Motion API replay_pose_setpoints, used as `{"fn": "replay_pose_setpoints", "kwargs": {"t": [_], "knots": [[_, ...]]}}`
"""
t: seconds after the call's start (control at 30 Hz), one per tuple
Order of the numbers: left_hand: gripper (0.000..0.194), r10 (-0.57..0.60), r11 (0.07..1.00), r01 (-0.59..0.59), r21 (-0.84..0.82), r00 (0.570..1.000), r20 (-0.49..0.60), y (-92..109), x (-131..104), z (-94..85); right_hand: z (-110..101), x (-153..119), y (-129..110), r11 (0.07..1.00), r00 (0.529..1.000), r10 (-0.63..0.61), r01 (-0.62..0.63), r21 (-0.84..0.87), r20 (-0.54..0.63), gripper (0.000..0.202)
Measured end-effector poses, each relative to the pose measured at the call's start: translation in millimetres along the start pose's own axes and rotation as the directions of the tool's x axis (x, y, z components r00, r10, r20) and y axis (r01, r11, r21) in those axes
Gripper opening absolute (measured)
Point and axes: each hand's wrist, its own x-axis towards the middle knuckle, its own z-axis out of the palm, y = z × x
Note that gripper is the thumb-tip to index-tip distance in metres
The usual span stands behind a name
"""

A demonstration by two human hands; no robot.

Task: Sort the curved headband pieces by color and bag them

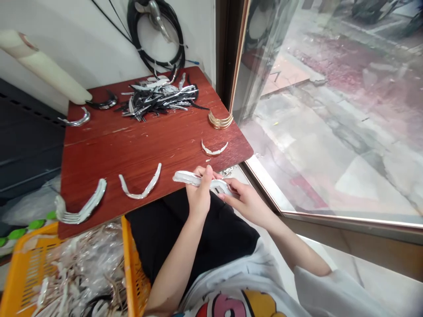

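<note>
Over my lap, near the table's front edge, I hold a curved white strip [187, 177] that looks glossy, perhaps several layers together. Round its middle my left hand [200, 189] is closed, thumb on top. At its right end my right hand [243, 200] is pinched, its fingertips on the strip. On the table [139, 143] just beyond my hands lies a thin white curved strip [214, 152]. Left of my hands are a V-shaped pale strip [142, 193] and a thicker stack of white curved strips [82, 210].
Gold curved strips [220, 120] lie by the table's right edge. A heap of black and silver strips [161, 97] is at the back, silver [79, 118] and black curved pieces [106, 103] at back left. A yellow basket [127, 268] stands lower left. A glass door [317, 132] borders the right.
</note>
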Motion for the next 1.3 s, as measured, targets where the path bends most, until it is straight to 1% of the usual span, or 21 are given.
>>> {"fn": "replay_pose_setpoints", "kwargs": {"t": [0.07, 0.13, 0.2, 0.23, 0.27, 0.33, 0.4, 0.47, 0.57, 0.63, 0.7, 0.73, 0.8, 0.83, 0.9, 1.0, 1.1, 1.2, 1.3], "knots": [[0.024, 0.069, 0.997, -0.071, 0.043, 0.996, 0.063, 6, -1, -8.8, 2, 2, -3, 0.997, 0.996, -0.074, 0.073, -0.036, -0.039, 0.033], [0.016, 0.11, 0.988, -0.124, 0.096, 0.984, 0.138, 10, -2, -19.7, 3, 4, -5, 0.983, 0.984, -0.166, 0.16, -0.095, -0.061, 0.035], [0.016, 0.115, 0.98, -0.138, 0.141, 0.98, 0.165, 11, -5, -31.0, 4, 6, -5, 0.947, 0.961, -0.27, 0.253, -0.198, -0.065, 0.035], [0.019, 0.108, 0.981, -0.13, 0.145, 0.983, 0.148, 11, -7, -36.0, 6, 7, -5, 0.916, 0.942, -0.327, 0.299, -0.268, -0.069, 0.034], [0.023, 0.087, 0.986, -0.102, 0.129, 0.99, 0.114, 11, -10, -40.1, 8, 8, -5, 0.876, 0.92, -0.384, 0.337, -0.344, -0.076, 0.033], [0.029, -0.011, 0.999, 0.009, 0.035, 0.998, 0.061, 12, -16, -45.3, 13, 11, -5, 0.788, 0.871, -0.483, 0.386, -0.479, -0.094, 0.03], [0.032, -0.136, 0.986, 0.141, -0.085, 0.989, 0.067, 15, -23, -46.4, 19, 14, -6, 0.717, 0.822, -0.559, 0.415, -0.561, -0.106, 0.029], [0.034, -0.234, 0.955, 0.243, -0.169, 0.97, 0.072, 20, -30, -44.7, 24, 17, -6, 0.666, 0.782, -0.615, 0.446, -0.598, -0.103, 0.03], [0.035, -0.31, 0.92, 0.301, -0.251, 0.951, 0.008, 28, -37, -41.7, 27, 21, -6, 0.606, 0.723, -0.684, 0.486, -0.63, -0.099, 0.032], [0.036, -0.334, 0.904, 0.318, -0.284, 0.943, -0.007, 32, -41, -41.3, 27, 22, -7, 0.572, 0.691, -0.718, 0.511, -0.642, -0.089, 0.033], [0.036, -0.338, 0.901, 0.324, -0.288, 0.941, 0.001, 34, -43, -41.9, 25, 24, -7, 0.55, 0.673, -0.736, 0.532, -0.644, -0.073, 0.035], [0.035, -0.334, 0.905, 0.321, -0.28, 0.943, 0.0, 34, -44, -42.2, 24, 24, -8, 0.545, 0.671, -0.739, 0.538, -0.643, -0.064, 0.036], [0.031, -0.317, 0.92, 0.303, -0.249, 0.948, -0.019, 33, -44, -41.8, 21, 25, -8, 0.546, 0.685, -0.728, 0.538, -0.642, -0.045, 0.037], [0.03, -0.308, 0.928, 0.293, -0.229, 0.951, -0.032, 32, -44, -40.8, 19, 25, -8, 0.553, 0.7, -0.713, 0.529, -0.644, -0.038, 0.037], [0.029, -0.292, 0.942, 0.281, -0.186, 0.956, -0.035, 31, -42, -37.0, 17, 23, -7, 0.582, 0.749, -0.662, 0.497, -0.644, -0.019, 0.035], [0.031, -0.274, 0.956, 0.277, -0.097, 0.961, 0.036, 26, -37, -28.3, 13, 16, 2, 0.654, 0.847, -0.531, 0.427, -0.624, 0.022, 0.029], [0.035, -0.278, 0.96, 0.28, 0.004, 0.953, 0.119, 17, -33, -18.8, 7, 2, 14, 0.744, 0.92, -0.39, 0.335, -0.579, 0.031, 0.024], [0.038, -0.301, 0.953, 0.29, 0.087, 0.937, 0.175, 6, -31, -9.8, 1, -12, 23, 0.852, 0.972, -0.236, 0.218, -0.476, 0.023, 0.025], [0.039, -0.336, 0.94, 0.31, 0.143, 0.915, 0.222, -4, -30, -0.2, -5, -22, 29, 0.947, 0.994, -0.104, 0.108, -0.302, 0.029, 0.025]]}}
